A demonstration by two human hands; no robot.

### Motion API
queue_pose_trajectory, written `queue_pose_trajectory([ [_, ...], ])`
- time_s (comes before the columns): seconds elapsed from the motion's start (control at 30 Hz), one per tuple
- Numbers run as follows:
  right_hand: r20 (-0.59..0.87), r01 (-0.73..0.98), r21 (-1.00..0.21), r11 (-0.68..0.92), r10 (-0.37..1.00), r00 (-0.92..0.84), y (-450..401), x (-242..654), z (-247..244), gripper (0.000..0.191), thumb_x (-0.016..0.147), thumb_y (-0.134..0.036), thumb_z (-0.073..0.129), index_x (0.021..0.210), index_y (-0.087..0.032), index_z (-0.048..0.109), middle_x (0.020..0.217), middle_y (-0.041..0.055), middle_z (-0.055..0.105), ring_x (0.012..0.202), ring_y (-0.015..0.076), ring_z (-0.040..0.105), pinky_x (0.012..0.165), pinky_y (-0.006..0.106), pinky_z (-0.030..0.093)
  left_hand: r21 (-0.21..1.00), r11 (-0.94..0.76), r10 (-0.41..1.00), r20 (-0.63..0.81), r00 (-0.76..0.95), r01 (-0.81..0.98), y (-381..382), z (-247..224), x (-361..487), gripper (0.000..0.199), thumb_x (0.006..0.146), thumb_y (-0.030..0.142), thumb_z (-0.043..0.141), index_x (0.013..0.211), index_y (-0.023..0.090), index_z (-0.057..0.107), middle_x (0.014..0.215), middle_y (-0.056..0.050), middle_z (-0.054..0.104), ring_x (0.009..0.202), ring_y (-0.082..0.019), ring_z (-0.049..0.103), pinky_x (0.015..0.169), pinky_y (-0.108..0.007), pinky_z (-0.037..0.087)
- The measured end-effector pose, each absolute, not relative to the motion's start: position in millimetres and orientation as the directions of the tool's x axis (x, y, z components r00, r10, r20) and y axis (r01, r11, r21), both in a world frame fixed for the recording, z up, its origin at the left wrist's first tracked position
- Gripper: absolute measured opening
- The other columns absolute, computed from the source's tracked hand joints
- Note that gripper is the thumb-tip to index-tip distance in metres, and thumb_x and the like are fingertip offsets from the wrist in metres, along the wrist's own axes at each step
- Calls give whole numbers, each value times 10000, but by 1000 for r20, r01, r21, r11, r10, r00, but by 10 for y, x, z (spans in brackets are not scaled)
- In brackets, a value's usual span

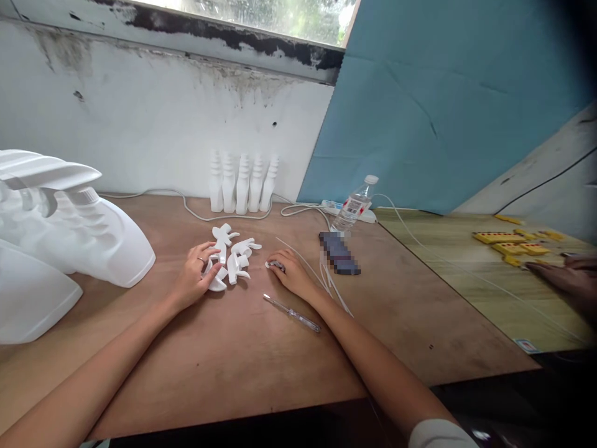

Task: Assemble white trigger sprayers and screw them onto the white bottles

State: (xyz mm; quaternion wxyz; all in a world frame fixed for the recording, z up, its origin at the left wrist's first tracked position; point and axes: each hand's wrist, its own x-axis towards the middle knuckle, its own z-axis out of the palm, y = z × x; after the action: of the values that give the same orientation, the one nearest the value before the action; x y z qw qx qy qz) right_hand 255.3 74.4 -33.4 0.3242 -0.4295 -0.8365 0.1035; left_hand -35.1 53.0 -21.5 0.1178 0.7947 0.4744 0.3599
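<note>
On the brown tabletop lies a pile of white plastic pieces (239, 260) with curved prongs. My left hand (194, 274), a ring on one finger, is at the pile's left side, its thumb and fingers curved around one white plastic piece (217, 284). Just right of the pile, my right hand (290, 274) rests on the table with its fingers curled over a small grey-and-white piece (276, 266); part of that piece is hidden. A screwdriver (293, 312) with a clear handle lies below the right hand, apart from it.
Large white plastic bottles (109, 239) are at the left. Several slim white ribbed pieces (242, 186) stand against the wall. Further right are a water bottle (353, 206), a blurred-out dark phone-like object (340, 254), a power strip (368, 215) and cables. Another person's hand (566, 280) is near yellow parts (501, 238).
</note>
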Motion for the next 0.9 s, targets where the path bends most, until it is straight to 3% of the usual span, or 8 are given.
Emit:
queue_pose_trajectory([
  [0.2,445,643,-489,590,802,-398,733,2520,-322,144,887,-136,531,979,-191,626,971,69,655,990,222,518,902,390,407,356,-417,862,448,238,836,457,-229,-461,408,870,507,518,1110,184,588,1116,-108,532,1051,-287,479,944,-475,426],
  [0.37,436,622,-511,594,802,-407,723,2502,-319,199,869,-128,546,1033,-209,623,1007,60,640,1017,220,519,914,394,400,344,-488,840,434,326,802,402,-152,-433,448,858,496,538,1216,227,542,1244,-111,479,1133,-303,437,956,-483,400],
  [0.53,477,603,-474,642,762,-438,696,2490,-314,148,886,-142,526,920,-212,652,929,56,633,948,208,547,885,387,405,350,-532,832,386,399,771,350,-91,-387,300,862,444,538,1051,226,617,1261,-98,490,1195,-325,401,973,-524,353],
  [0.7,482,609,-446,656,749,-454,652,2464,-272,128,887,-137,528,843,-203,629,865,50,642,893,207,570,840,365,406,430,-610,776,494,392,665,350,-113,-376,108,877,280,518,938,202,562,1131,-75,575,1080,-237,517,943,-417,410],
  [0.8,467,612,-446,653,753,-463,625,2439,-250,121,893,-134,523,843,-196,614,859,47,649,863,199,586,826,355,407,392,-610,775,477,415,688,352,-105,-380,208,862,285,539,1054,205,546,1155,-81,576,1090,-244,519,925,-410,427],
  [0.9,460,616,-446,649,757,-465,607,2420,-238,122,910,-149,505,913,-200,616,882,50,663,862,196,596,827,353,407,307,-556,806,427,411,772,359,-92,-405,283,849,373,559,1076,207,592,1201,-97,545,1137,-295,465,949,-477,404],
])
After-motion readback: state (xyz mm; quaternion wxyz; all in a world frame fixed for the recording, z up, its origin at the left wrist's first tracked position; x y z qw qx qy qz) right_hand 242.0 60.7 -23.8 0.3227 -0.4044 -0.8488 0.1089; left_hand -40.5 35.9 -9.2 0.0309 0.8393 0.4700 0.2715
